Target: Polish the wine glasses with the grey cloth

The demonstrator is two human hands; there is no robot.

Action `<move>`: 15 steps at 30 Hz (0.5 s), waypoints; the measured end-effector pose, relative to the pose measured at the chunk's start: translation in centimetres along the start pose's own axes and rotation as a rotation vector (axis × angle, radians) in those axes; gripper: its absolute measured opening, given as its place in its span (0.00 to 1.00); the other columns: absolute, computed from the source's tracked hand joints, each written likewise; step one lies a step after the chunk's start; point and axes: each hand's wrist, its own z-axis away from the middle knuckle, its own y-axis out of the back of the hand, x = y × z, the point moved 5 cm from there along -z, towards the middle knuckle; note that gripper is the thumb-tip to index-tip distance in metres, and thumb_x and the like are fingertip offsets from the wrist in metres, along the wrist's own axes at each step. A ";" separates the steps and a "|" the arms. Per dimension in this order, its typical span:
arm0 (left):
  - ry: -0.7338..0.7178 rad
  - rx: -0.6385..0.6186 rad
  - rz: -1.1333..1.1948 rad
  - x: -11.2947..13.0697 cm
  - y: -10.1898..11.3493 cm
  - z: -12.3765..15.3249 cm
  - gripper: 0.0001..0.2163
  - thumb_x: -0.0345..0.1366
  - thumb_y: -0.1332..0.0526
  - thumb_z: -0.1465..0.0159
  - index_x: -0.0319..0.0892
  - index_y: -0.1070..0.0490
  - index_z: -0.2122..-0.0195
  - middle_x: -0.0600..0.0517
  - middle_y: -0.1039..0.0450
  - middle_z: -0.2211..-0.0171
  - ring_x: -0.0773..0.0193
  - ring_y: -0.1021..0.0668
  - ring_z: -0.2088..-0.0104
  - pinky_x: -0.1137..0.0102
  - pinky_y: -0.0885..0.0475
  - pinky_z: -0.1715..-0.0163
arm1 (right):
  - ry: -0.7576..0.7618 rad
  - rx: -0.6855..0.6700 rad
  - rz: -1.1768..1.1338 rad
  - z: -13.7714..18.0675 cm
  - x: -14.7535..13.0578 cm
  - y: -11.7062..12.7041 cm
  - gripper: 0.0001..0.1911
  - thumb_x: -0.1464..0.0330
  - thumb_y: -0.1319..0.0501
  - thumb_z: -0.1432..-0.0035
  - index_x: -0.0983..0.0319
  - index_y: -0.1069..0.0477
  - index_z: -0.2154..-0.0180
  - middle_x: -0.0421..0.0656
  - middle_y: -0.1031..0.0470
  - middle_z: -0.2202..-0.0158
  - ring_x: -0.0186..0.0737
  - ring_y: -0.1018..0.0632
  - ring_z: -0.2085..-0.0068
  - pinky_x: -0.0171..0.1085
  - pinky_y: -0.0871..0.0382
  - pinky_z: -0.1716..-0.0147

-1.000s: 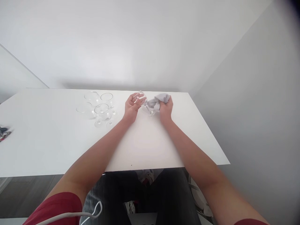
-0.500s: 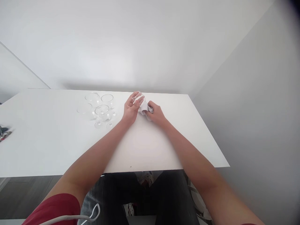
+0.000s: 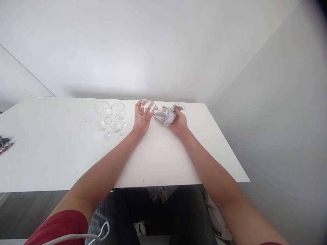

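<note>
My left hand is closed around the bowl of a clear wine glass, which lies tilted on its side with its stem pointing right. My right hand grips a crumpled light grey cloth, bunched next to the glass's stem. The cloth partly covers the stem, and the foot of the glass is mostly hidden. Left of my hands, several stemmed glasses stand upright in a group on the white table.
Behind the table rises a white wall; a grey wall borders its right side. Some small dark and coloured items lie at the far left edge. A white cable runs along my left sleeve.
My right hand and the cloth have moved right, away from the bowl, and the cloth is more spread out. The glass has turned in my left hand, so its stem points right.
</note>
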 end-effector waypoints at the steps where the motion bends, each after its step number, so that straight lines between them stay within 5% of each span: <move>1: -0.005 -0.003 -0.017 -0.1 -0.1 0.1 0.24 0.48 0.25 0.43 0.57 0.33 0.50 0.50 0.36 0.37 0.48 0.32 0.31 0.52 0.32 0.37 | -0.043 -0.033 0.011 0.1 0.3 -0.4 0.22 0.47 0.37 0.41 0.56 0.32 0.56 0.44 0.22 0.62 0.45 0.22 0.64 0.42 0.26 0.69; 7: 0.030 -0.144 -0.101 -0.5 -1.5 0.7 0.29 0.44 0.22 0.47 0.55 0.36 0.49 0.48 0.36 0.38 0.49 0.27 0.36 0.52 0.31 0.38 | -0.004 0.231 0.231 0.2 0.5 0.3 0.19 0.50 0.34 0.43 0.57 0.32 0.61 0.38 0.31 0.69 0.35 0.28 0.71 0.34 0.32 0.73; 15: 0.168 -0.046 -0.067 -1.3 -0.2 0.5 0.20 0.51 0.29 0.39 0.49 0.34 0.54 0.47 0.30 0.40 0.51 0.20 0.44 0.50 0.28 0.39 | 0.412 0.178 0.779 2.3 -2.1 -0.3 0.15 0.54 0.44 0.34 0.56 0.35 0.67 0.40 0.36 0.72 0.39 0.33 0.68 0.38 0.35 0.68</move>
